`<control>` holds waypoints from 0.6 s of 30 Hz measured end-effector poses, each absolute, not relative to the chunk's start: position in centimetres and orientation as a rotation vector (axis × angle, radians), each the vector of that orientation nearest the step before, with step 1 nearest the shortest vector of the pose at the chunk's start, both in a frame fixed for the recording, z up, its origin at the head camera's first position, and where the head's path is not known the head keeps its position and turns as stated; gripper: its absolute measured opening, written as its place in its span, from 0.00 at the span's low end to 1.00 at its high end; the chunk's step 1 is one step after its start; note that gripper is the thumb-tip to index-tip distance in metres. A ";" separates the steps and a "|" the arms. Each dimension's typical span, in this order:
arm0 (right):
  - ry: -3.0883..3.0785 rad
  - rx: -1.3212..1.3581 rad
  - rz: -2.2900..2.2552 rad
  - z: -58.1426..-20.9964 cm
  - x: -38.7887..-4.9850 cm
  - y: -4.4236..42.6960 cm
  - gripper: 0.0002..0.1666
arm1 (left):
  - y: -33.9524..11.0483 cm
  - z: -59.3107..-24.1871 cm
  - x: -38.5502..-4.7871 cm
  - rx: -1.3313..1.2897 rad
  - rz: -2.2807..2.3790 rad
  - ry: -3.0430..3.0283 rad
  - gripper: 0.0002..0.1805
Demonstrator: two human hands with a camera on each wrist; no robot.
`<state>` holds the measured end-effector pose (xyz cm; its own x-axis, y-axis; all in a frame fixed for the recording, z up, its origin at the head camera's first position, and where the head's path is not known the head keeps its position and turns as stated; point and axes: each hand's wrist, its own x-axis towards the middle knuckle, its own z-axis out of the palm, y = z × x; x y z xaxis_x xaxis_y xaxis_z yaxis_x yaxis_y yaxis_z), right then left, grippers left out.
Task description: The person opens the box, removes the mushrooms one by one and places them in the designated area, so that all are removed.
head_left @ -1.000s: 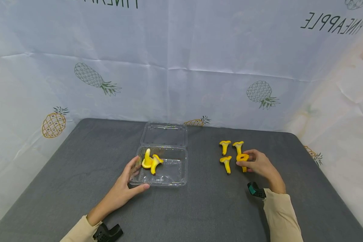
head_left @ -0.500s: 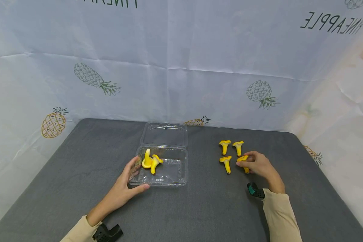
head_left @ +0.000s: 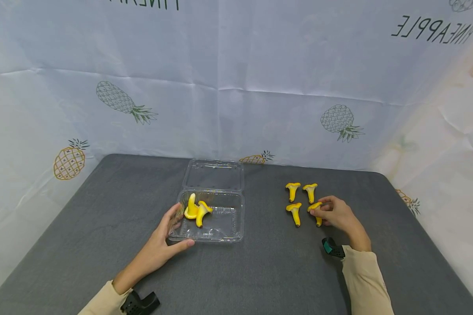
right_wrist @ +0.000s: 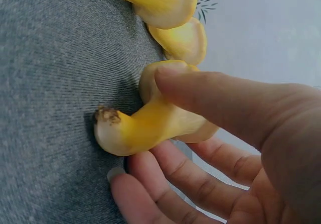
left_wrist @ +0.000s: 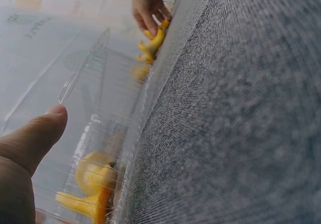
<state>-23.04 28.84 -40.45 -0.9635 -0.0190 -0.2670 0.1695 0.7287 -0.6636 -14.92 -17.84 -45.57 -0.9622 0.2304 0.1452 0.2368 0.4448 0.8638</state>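
Note:
In the head view my right hand (head_left: 339, 216) pinches a yellow chanterelle mushroom (head_left: 316, 207) between thumb and fingers at the right of the table. The right wrist view shows the thumb across the cap of this mushroom (right_wrist: 150, 123), its brown-tipped stem close to the cloth. Three more chanterelles, one of them the near-left mushroom (head_left: 294, 213), lie beside it. My left hand (head_left: 155, 251) rests against the left side and front corner of a clear plastic clamshell box (head_left: 224, 239), thumb stretched out. Two chanterelles (head_left: 203, 213) lie inside the box, at its left.
The box's clear lid (head_left: 214, 175) is folded back toward the rear of the dark grey table (head_left: 252, 280). A white curtain (head_left: 236, 57) with printed pineapples hangs behind the table. Each wrist bears a dark band, such as the left band (head_left: 139, 303).
The pinched chanterelle has turned in my right fingers, its cap tilting from facing upward to lying sideways with the stem pointing toward the front. My left hand and the box have stayed put.

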 end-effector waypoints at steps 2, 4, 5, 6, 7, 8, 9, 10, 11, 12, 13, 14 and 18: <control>2.681 0.120 -1.068 -40.5 -23.0 28.8 0.37 | -17.8 -45.6 -14.9 -0.428 -1.595 -2.667 0.54; 2.689 0.126 -1.070 -40.5 -23.0 28.8 0.36 | -17.8 -45.5 -14.9 -0.423 -1.599 -2.672 0.54; 2.692 0.129 -1.071 -40.6 -23.1 28.7 0.36 | -17.8 -45.5 -14.9 -0.419 -1.601 -2.675 0.54; 2.696 0.133 -1.070 -40.6 -23.1 28.7 0.36 | -17.8 -45.5 -14.9 -0.416 -1.603 -2.678 0.54; 2.702 0.138 -1.069 -40.6 -23.1 28.7 0.36 | -17.8 -45.5 -14.9 -0.412 -1.606 -2.679 0.54; 2.707 0.142 -1.067 -40.6 -23.2 28.6 0.36 | -17.8 -45.5 -14.9 -0.410 -1.608 -2.681 0.54; 2.712 0.145 -1.065 -40.7 -23.2 28.6 0.36 | -17.8 -45.5 -14.9 -0.408 -1.609 -2.682 0.54; 2.716 0.148 -1.064 -40.7 -23.2 28.6 0.36 | -17.8 -45.5 -14.9 -0.408 -1.611 -2.681 0.54; 2.718 0.149 -1.064 -40.7 -23.2 28.5 0.36 | -17.8 -45.5 -14.9 -0.408 -1.611 -2.679 0.54; 2.720 0.150 -1.063 -40.7 -23.2 28.5 0.36 | -17.8 -45.5 -14.9 -0.409 -1.610 -2.678 0.54; 2.720 0.150 -1.062 -40.7 -23.3 28.5 0.36 | -17.8 -45.5 -14.9 -0.410 -1.609 -2.677 0.54; 2.719 0.149 -1.062 -40.7 -23.3 28.5 0.36 | -17.8 -45.5 -14.9 -0.411 -1.608 -2.675 0.55; 2.709 0.148 -1.060 -40.6 -23.2 28.6 0.37 | -17.8 -45.5 -14.9 -0.411 -1.604 -2.675 0.55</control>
